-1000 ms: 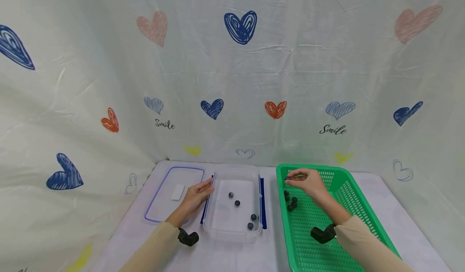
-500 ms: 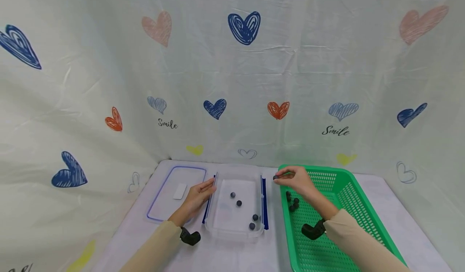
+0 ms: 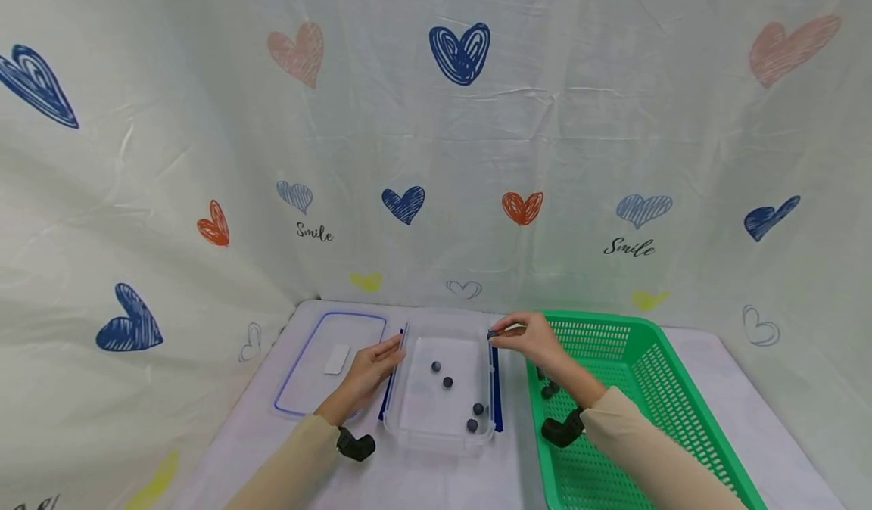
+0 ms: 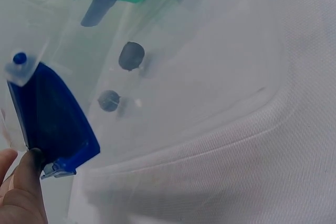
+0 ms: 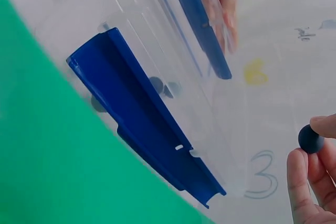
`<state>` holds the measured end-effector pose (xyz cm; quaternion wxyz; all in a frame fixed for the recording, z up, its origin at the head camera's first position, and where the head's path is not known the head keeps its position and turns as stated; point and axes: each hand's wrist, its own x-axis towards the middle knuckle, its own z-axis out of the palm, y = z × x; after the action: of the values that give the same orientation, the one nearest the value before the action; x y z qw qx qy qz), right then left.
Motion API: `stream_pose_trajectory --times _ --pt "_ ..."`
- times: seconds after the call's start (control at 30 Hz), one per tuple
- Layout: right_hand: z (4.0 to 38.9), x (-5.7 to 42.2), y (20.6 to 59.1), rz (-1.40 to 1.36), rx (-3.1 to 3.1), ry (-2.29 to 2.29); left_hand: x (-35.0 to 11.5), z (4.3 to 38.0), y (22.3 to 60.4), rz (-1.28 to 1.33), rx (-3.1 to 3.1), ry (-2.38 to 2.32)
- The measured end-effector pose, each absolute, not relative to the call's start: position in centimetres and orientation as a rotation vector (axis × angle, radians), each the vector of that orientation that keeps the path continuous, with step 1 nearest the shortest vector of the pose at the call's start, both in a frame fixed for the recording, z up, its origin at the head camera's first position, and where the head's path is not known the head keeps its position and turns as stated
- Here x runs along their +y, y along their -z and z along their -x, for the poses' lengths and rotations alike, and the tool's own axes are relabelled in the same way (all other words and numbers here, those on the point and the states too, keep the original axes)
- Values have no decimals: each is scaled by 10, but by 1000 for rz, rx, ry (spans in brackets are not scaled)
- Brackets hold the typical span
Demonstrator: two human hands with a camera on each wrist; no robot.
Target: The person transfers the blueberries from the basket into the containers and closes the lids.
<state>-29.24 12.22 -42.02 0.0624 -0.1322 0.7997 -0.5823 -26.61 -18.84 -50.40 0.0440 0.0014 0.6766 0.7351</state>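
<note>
My right hand (image 3: 527, 337) pinches a dark blueberry (image 5: 311, 139) between thumb and fingertips, over the far right corner of the clear plastic container (image 3: 436, 443). Inside that box lie several blueberries (image 3: 447, 382), two near the middle and two at the near right. My left hand (image 3: 371, 362) rests along the box's left side, fingers nearly straight, with a fingertip against the blue latch (image 4: 58, 119) in the left wrist view. Another blue latch (image 5: 136, 103) hangs unfastened on the right side. Part of the left hand is hidden behind the flap.
On the right stands a green basket (image 3: 545, 449), with a few blueberries (image 3: 548, 392) near its left wall, partly behind my right arm. A clear lid with a blue seal (image 3: 320, 324) lies left of the box. A patterned curtain (image 3: 463, 154) hangs behind the table.
My right hand has moved left from above the green basket to the container's right rim, carrying the pinched blueberry. The left hand has stayed at the box's left side.
</note>
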Motion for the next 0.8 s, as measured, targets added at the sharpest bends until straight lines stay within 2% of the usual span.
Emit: stream_pose_trajectory --times 0.3,0.8 --pt "292 105 426 367 2461 1701 -188 265 503 1 2079 -2241" --pt "288 87 434 464 2610 1528 -187 264 502 17 2076 -2252"
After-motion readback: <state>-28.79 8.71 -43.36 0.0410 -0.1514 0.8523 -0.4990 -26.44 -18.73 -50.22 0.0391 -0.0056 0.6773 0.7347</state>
